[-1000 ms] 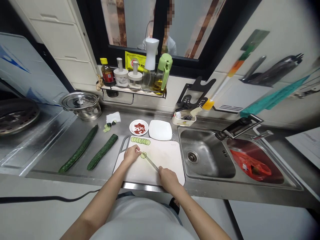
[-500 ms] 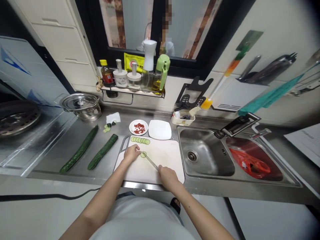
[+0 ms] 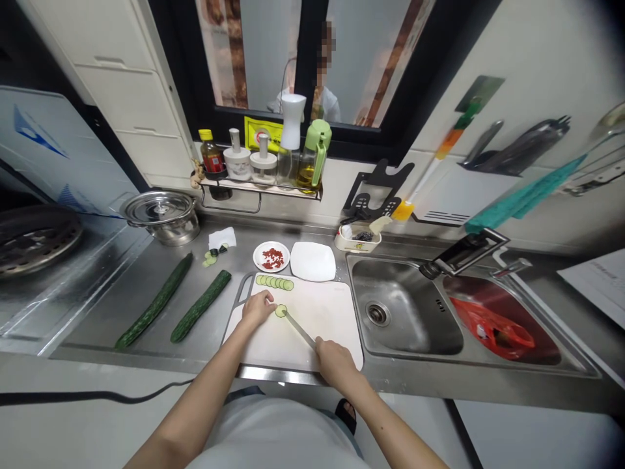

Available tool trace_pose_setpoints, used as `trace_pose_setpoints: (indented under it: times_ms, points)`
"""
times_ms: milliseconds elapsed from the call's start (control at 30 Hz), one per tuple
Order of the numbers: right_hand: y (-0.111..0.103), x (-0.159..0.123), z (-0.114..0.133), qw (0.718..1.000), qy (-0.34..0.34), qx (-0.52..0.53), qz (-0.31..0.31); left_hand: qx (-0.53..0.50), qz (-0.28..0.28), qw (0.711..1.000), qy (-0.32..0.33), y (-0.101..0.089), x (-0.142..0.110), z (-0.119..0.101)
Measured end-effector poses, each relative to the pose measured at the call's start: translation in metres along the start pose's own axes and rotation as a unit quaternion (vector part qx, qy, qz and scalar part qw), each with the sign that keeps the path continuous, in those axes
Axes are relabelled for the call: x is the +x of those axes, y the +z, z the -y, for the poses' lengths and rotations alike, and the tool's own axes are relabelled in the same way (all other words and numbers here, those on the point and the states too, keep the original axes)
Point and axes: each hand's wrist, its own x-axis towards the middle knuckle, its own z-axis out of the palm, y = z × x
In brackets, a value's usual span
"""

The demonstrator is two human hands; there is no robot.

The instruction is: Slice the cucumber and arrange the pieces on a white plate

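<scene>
A knife (image 3: 301, 330) is in my right hand (image 3: 336, 363), its fingers wrapped round the handle. The knife tip rests over a single round cucumber slice (image 3: 278, 311) lying flat on the white cutting board (image 3: 317, 306). Beside that slice, on its left, is my left hand (image 3: 258, 309), thumb and forefinger slightly apart with the tips close to its edge; whether they touch it is hard to tell. A row of overlapping cucumber slices (image 3: 274, 282) lies along the board's far edge. Two whole-looking cucumbers (image 3: 159, 299) lie on the steel counter to the left.
Behind the board stand a plate of small red pieces (image 3: 260, 258) and a white plate (image 3: 312, 260). A double sink (image 3: 407, 319) with a red bag (image 3: 493, 329) is on the right. Cucumber scraps (image 3: 209, 258), a steel pot (image 3: 170, 228) and a seasoning shelf (image 3: 263, 187) are further back.
The camera view has tilted up slightly, so everything sits lower. The knife tip lies on the slice, and my right hand is slightly further right; the left hand stays beside the slice.
</scene>
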Motion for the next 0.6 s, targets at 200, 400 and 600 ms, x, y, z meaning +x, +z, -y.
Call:
trace_pose_setpoints:
  times_ms: [200,400,600]
  points:
    - [-0.014,0.005,0.011,1.0,-0.002,-0.004,0.015,0.005,0.004,1.0,0.001,0.001,0.002,0.001]
    - [-0.019,0.007,0.015,1.0,-0.003,-0.01,0.022,0.005,0.004,1.0,0.005,0.0,0.001,0.001]
    - [-0.019,0.013,0.014,1.0,0.002,-0.01,0.024,0.001,0.009,1.0,0.002,-0.001,0.0,0.0]
